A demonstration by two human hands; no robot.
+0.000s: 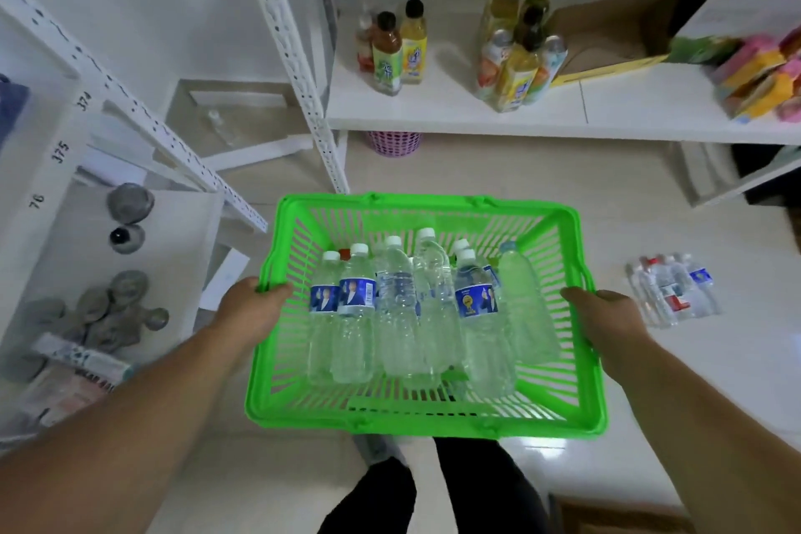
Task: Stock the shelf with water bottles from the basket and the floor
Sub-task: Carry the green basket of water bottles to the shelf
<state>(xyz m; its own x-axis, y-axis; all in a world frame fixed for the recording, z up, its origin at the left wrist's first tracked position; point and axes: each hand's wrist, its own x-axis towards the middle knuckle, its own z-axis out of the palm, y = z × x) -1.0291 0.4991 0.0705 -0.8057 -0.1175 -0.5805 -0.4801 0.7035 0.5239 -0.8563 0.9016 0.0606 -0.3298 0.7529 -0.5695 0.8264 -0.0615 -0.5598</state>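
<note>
One green basket (427, 421) holds about eight clear water bottles (398, 308), three of them with blue labels that show. A small bundle of bottles on the floor (674, 288) is too blurred to count. On the shelf (563, 117) stand three drink bottles on the left (392, 48), and a cluster of roughly six (518, 52) further right. One pink bin (393, 142) sits underneath.
</note>
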